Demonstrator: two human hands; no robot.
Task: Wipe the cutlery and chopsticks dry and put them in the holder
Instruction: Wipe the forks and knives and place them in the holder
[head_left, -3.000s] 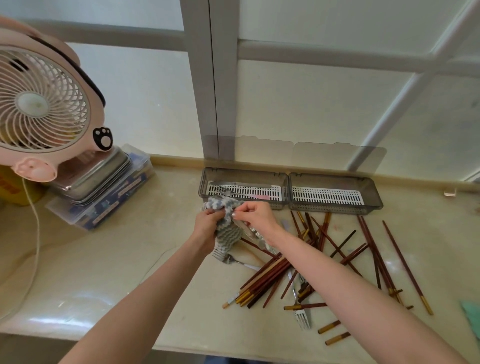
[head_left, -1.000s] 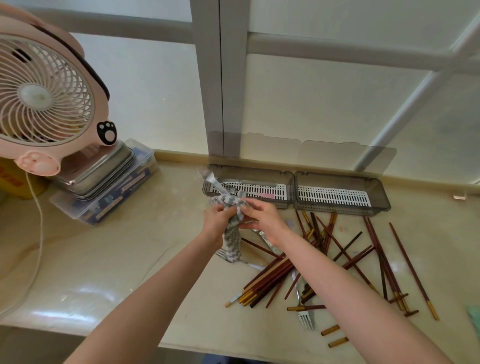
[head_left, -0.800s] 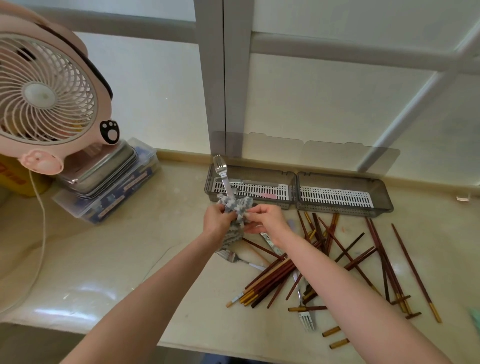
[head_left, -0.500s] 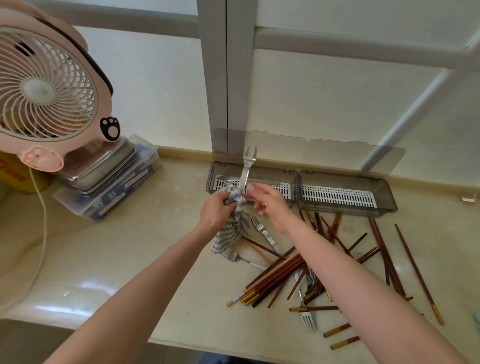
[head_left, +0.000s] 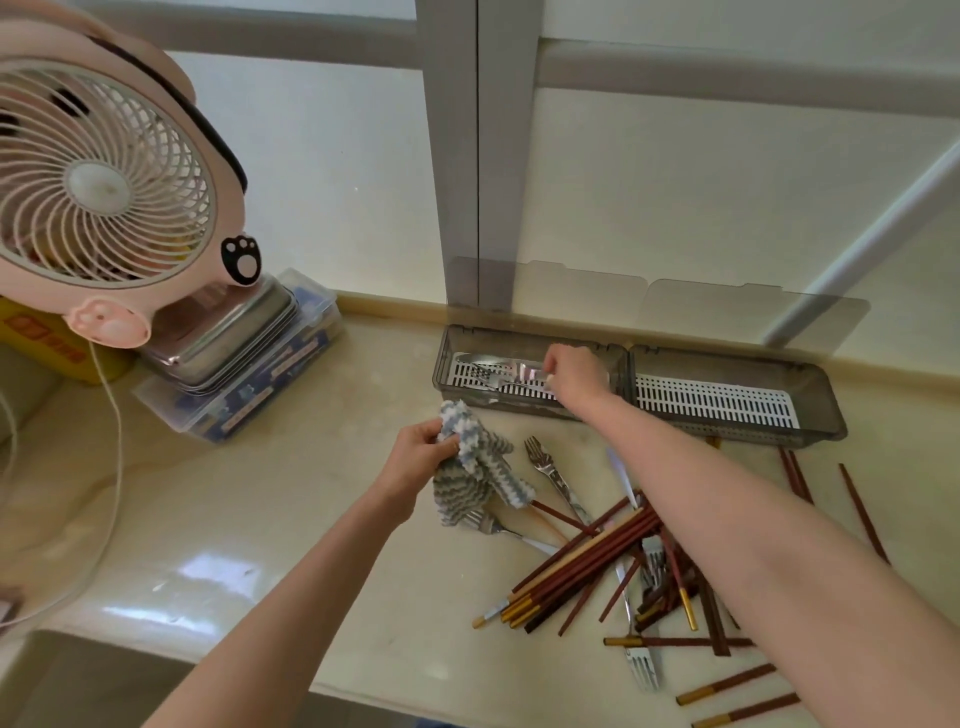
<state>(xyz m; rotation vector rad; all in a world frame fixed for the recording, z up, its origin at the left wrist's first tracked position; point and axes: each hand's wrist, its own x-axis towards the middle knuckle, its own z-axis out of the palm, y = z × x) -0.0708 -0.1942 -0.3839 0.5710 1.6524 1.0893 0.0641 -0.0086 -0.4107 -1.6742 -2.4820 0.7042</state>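
Observation:
My right hand (head_left: 574, 375) reaches into the left compartment of the grey holder (head_left: 727, 364) and pinches the handle of a fork (head_left: 506, 378) lying on its white grate. Beside that fork lies other cutlery (head_left: 475, 359). My left hand (head_left: 418, 460) grips a grey and white striped cloth (head_left: 480, 475) just in front of the holder. On the counter lie loose forks (head_left: 550, 470) and a heap of dark red chopsticks (head_left: 597, 564) with gold ends. The holder's right compartment shows only its grate.
A pink fan (head_left: 104, 187) stands at the left on stacked metal trays (head_left: 228, 332) and a plastic box (head_left: 249, 389), with its white cord (head_left: 111, 467) trailing over the counter. The holder's clear lid (head_left: 649, 306) leans against the window frame. The counter's front edge runs below.
My right hand took the wiped fork out of the cloth and carried it forward into the holder's left compartment. My left hand lowered with the cloth toward the counter.

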